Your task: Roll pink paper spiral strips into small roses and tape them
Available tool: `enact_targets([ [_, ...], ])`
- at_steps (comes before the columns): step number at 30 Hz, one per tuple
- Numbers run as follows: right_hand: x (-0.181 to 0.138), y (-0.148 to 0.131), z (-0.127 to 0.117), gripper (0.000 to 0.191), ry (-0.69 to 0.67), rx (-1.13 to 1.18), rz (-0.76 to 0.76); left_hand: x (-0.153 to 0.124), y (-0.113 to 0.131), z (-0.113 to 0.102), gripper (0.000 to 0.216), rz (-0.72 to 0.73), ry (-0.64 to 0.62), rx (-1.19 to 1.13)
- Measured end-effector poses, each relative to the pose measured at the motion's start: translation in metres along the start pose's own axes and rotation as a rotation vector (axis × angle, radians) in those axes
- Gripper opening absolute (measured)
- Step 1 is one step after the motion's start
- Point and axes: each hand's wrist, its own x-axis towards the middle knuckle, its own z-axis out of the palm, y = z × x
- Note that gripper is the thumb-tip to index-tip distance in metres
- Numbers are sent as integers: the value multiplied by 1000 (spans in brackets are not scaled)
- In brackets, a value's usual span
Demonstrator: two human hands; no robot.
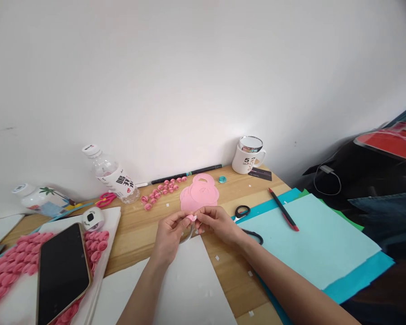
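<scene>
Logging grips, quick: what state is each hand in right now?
Left hand: closed, pinching a small pink piece.
Right hand: closed, pinching the same piece from the other side.

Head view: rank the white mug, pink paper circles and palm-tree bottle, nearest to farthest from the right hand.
From the right hand:
1. Pink paper circles: just beyond it.
2. White mug: back, right.
3. Palm-tree bottle: far left.

Is a wooden table [135, 239]; carries white paper [189, 289] near, pink discs [203, 194] far, pink rolls [157, 195] left of them, a mug [240, 160] far right, blue paper [311, 248] right.
</scene>
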Motion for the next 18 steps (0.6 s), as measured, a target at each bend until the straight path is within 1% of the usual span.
enact_targets([
  [2, 2, 0, 3, 27, 62, -10, -18, 0, -1, -1, 21, -3, 25, -15],
  [4, 3, -1, 7, 25, 202, -69, -72, 1, -1, -1, 23, 16, 91, 15],
  [6, 3, -3, 12, 22, 341, -169, -161, 2, 0, -3, 23, 52, 154, 67],
  [7, 3, -4, 14, 21, 384, -227, -206, 2, 1, -4, 22, 74, 176, 95],
  [9, 2, -4, 19, 17, 427, -325, -279, 3, 0, -5, 21, 124, 201, 145],
  [11, 2, -1, 22, 16, 447, -370, -312, 4, -1, -6, 21, 168, 213, 183],
  [13, 3, 4, 24, 17, 437, -341, -295, 4, -2, -7, 19, 198, 209, 213],
  [18, 7, 13, 18, 24, 284, -129, -140, 2, 3, -5, 13, 241, 108, 309],
])
